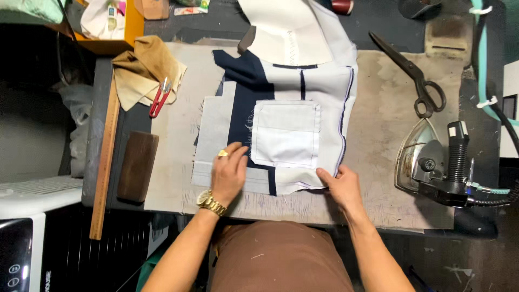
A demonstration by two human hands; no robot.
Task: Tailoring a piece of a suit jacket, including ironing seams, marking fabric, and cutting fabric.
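Observation:
A white and navy fabric piece (319,86) lies flat on the padded work table (389,124). A pale square pocket patch (285,133) sits on top of it. My left hand (229,172), with a gold ring and a gold watch, presses flat on the fabric at the patch's lower left corner. My right hand (340,185) rests on the fabric's lower right edge, fingers pinching or pressing the hem. A light grey fabric strip (213,135) lies under the navy part at the left.
Black scissors (416,75) and a steam iron (432,159) rest at the right. Red thread snips (160,97) lie on a tan cloth (143,70) at the upper left. A wooden ruler (105,162) and a dark wooden block (138,166) lie along the left edge.

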